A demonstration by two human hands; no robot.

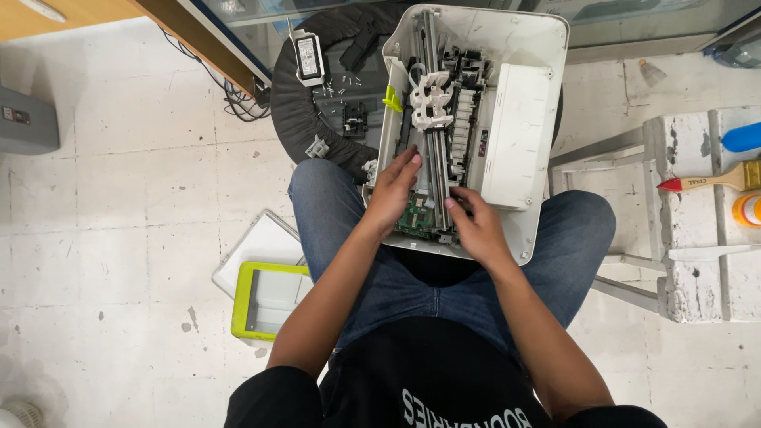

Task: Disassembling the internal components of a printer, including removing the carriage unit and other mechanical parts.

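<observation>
Head camera looks steeply down, close over the lap.

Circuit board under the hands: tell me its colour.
Green; the circuit board shows in the head view, between both hands.

The opened printer (507, 119) rests on the lap, scanner lid (265, 297) on the floor to its left.

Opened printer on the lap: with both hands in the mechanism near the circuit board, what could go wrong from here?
1. The opened printer rests on the person's knees and overhangs the black stool; it could tip or slide.
2. Left hand and right hand press by the green circuit board; fingers might strain it.
3. Small loose parts on the stool could roll off.
</observation>
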